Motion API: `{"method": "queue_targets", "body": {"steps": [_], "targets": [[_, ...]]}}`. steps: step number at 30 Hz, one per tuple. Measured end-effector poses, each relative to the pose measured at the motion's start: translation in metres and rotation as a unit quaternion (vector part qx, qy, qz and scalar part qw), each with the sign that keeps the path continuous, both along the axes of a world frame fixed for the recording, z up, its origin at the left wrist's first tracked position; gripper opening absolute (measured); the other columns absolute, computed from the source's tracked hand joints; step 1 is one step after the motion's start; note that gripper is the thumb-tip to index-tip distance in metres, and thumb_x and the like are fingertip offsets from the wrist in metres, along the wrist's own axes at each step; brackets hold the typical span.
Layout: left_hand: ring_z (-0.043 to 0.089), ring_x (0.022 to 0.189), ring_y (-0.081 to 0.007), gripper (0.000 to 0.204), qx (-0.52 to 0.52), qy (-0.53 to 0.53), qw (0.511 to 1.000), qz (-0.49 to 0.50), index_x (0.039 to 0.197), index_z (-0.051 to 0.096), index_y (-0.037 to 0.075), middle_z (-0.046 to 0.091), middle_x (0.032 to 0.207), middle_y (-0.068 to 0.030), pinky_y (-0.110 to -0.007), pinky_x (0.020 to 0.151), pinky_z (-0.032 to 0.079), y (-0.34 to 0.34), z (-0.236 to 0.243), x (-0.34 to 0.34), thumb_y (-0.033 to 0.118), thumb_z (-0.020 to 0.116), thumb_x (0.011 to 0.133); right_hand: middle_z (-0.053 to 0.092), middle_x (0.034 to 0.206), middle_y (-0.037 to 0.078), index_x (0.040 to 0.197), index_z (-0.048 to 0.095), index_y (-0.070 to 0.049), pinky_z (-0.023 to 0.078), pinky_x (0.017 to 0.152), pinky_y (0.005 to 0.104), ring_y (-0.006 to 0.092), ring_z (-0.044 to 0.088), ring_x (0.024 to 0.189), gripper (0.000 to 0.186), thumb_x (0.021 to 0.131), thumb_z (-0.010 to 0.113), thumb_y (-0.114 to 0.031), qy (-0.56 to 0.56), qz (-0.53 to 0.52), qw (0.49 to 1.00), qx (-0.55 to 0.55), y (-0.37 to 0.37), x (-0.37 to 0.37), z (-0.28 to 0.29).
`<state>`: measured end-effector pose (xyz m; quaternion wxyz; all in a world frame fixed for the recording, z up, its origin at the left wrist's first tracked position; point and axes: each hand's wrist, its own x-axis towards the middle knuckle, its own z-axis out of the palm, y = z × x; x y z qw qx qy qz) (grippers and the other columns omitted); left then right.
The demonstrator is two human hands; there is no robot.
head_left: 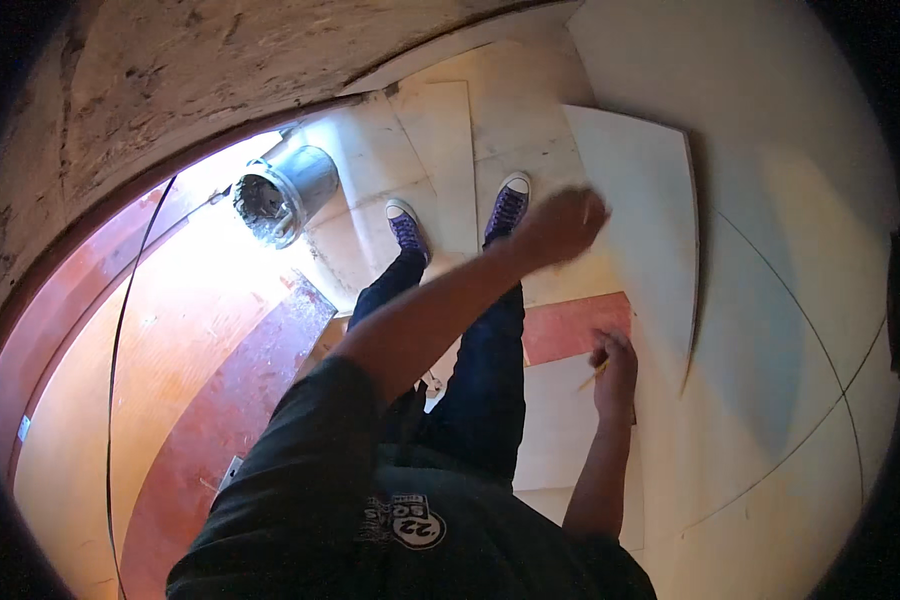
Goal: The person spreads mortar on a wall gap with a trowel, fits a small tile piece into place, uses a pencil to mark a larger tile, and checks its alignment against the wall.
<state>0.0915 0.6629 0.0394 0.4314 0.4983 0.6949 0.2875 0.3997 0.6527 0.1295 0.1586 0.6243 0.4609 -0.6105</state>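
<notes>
My left arm reaches across my body, and my left hand (567,228) is closed in the air in front of a pale flat panel (635,190). That hand is slightly blurred, and whatever its fingers may hold is hidden. Lower down and nearer to me, my right hand (615,362) is closed around a thin yellow pencil (592,377), whose end points down and left. Beneath it lie a red rectangular piece (565,330) and a white board (555,420). The pale panel stands against the wall, its curved look coming partly from the lens.
A metal bucket (315,180), crusted inside, lies tilted at the far left in bright light. A stained reddish plank (205,440) and an orange wooden surface (70,470) are at left, with a black cord (115,370) across them. Crossing dark lines mark the right wall (770,400). My shoes (407,228) stand on pale tiles.
</notes>
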Motion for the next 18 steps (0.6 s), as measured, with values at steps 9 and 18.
{"method": "queue_targets", "body": {"steps": [9,18], "targets": [[0.070,0.094,-0.0431,0.022,-0.174,-0.227,0.953,0.096,0.112,0.063,0.003,0.070,0.102,-0.0249,-0.050,0.079,0.054,-0.130,0.109,-0.011,0.020,0.061,0.099,0.051,0.146,0.026,0.147,0.043,0.006,0.040,0.115,0.0418,0.0319,0.049,0.137,0.046,0.108,0.045,-0.019,0.227,-0.373,0.885,-0.159,-0.027,-0.202,0.002],[0.071,0.094,-0.0417,0.029,-0.261,-0.113,0.931,0.230,0.114,0.064,0.004,0.071,0.097,-0.0277,-0.052,0.084,0.054,-0.286,0.010,-0.109,0.027,0.066,0.096,0.039,0.157,0.027,0.158,0.028,-0.004,0.029,0.121,0.0396,0.0327,0.039,0.147,0.072,0.102,0.063,-0.032,0.214,0.039,0.974,0.057,-0.080,-0.340,-0.074]]}}
